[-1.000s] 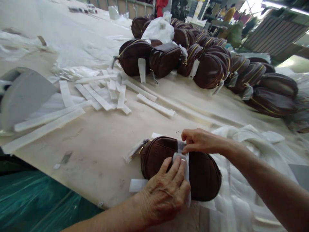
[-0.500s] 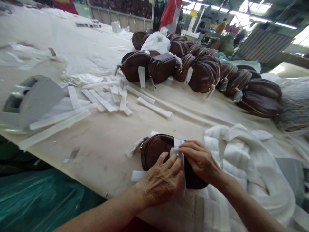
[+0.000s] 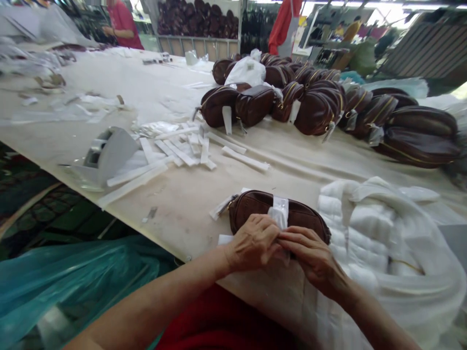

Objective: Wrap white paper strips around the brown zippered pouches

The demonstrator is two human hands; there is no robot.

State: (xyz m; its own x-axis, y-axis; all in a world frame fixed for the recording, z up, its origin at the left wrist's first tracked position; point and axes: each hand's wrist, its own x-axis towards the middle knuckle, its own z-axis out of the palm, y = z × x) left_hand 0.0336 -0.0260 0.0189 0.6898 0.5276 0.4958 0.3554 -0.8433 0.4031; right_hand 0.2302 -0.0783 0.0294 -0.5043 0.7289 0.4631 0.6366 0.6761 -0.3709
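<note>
A dark brown zipped bag (image 3: pixel 251 204) lies on the pale table (image 3: pixel 175 214) in front of me. A white wrapping strip (image 3: pixel 280 209) crosses its middle. At the bag's near edge, the fingers of my left hand (image 3: pixel 255 241) are closed on the lower part of the strip. My right hand (image 3: pixel 314 255) touches it from the other side, fingers pressed together at the same strip. The fingertips of both hands nearly meet. A wrapped zipper pull sticks out at the bag's left end.
Many brown bags (image 3: pixel 255 104) stand in rows farther back. Cut white strips (image 3: pixel 178 150) and a grey tape dispenser (image 3: pixel 116 150) lie left. White foam wrap (image 3: pixel 368 233) is heaped right. Teal plastic (image 3: pixel 91 272) hangs below the table edge. A person in red (image 3: pixel 126 26) stands far left.
Both hands have moved down from the bag's middle to its near edge, exposing more of the strip and the bag's right part. The camera view has shifted.
</note>
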